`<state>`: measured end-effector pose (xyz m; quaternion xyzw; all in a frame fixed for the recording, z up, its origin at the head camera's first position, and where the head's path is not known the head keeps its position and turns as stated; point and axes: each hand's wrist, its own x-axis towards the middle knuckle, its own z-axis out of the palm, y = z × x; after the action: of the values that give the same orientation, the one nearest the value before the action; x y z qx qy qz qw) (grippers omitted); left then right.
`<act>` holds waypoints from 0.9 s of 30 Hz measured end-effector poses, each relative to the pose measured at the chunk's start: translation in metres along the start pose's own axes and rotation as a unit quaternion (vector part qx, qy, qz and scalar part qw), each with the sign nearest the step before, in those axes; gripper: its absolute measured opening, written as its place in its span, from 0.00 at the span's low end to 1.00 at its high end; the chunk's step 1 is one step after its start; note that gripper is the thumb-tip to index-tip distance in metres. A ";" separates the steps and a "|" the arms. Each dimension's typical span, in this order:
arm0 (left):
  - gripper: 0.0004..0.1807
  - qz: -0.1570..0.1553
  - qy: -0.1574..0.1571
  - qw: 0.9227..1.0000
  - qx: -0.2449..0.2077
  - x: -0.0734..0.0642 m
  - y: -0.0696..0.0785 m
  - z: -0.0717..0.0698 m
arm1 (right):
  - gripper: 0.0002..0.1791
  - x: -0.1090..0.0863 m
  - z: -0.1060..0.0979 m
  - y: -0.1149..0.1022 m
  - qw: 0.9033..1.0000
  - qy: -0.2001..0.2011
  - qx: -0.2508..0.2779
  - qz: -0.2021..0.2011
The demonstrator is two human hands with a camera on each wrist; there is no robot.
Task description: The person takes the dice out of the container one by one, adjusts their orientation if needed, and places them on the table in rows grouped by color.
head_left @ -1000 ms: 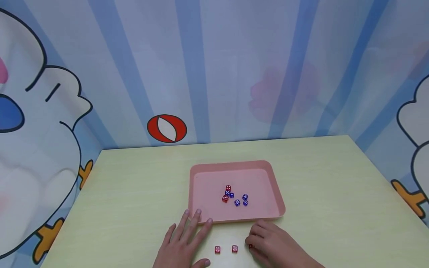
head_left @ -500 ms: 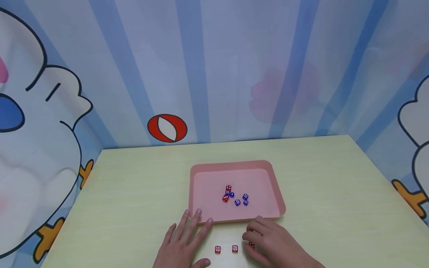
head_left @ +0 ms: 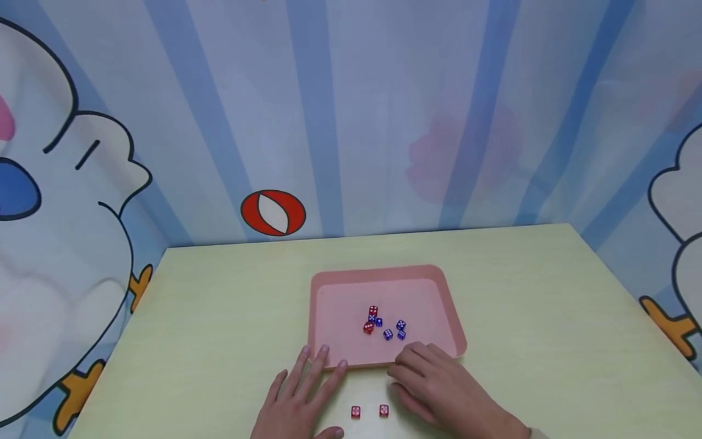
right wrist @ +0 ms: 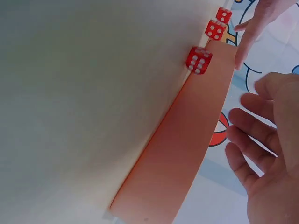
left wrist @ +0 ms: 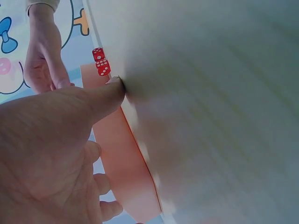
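Note:
My left hand lies with fingers spread at the tray's near left edge, its thumb down on the table. Nothing is in its grasp. My right hand hovers by the near rim of the pink tray, fingers loosely bent and holding nothing in the right wrist view. Between the hands, two red dice sit on the table. A third red die stands in line with them in the right wrist view; the right hand hides it from the head camera.
Inside the tray are two more red dice and several blue dice, grouped near the middle. The pale yellow-green table ends at a blue striped backdrop with cartoon drawings on it.
My right hand has let go of the third red die and moved up and slightly left, overlapping the tray's near rim. The left hand and the other dice have stayed put.

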<state>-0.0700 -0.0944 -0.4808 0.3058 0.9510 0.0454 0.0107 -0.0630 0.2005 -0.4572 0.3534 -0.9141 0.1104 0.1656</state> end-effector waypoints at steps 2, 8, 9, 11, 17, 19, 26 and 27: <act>0.47 -0.002 -0.002 1.000 -0.007 0.000 0.000 0.000 | 0.16 0.003 0.002 0.002 1.000 0.016 -0.003 -0.006; 0.46 0.000 0.011 1.000 -0.004 -0.001 -0.001 0.002 | 0.14 0.013 0.005 0.009 0.999 0.051 -0.001 -0.017; 0.46 0.002 0.015 1.000 -0.001 -0.001 -0.001 0.002 | 0.14 0.015 0.006 0.010 0.998 0.056 -0.004 -0.020; 0.46 0.006 0.026 1.000 0.008 -0.001 -0.001 0.003 | 0.13 0.018 0.008 0.013 0.998 0.061 -0.008 -0.023; 0.46 0.010 0.038 0.999 0.026 -0.002 0.000 0.004 | 0.13 0.028 0.011 0.017 0.999 0.049 -0.001 -0.008; 0.46 0.011 0.040 0.999 0.034 -0.002 0.000 0.004 | 0.13 0.031 0.013 0.019 0.999 0.043 0.006 0.000; 0.47 0.010 0.045 0.998 0.045 -0.002 -0.001 0.004 | 0.12 0.044 0.020 0.029 0.998 0.054 0.034 -0.002; 0.47 0.011 0.049 0.998 0.048 -0.002 -0.001 0.004 | 0.11 0.045 0.021 0.031 0.998 0.054 0.035 -0.004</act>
<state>-0.0686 -0.0964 -0.4852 0.3141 0.9479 0.0145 -0.0508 -0.1203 0.1884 -0.4624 0.3561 -0.8980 0.1610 0.2024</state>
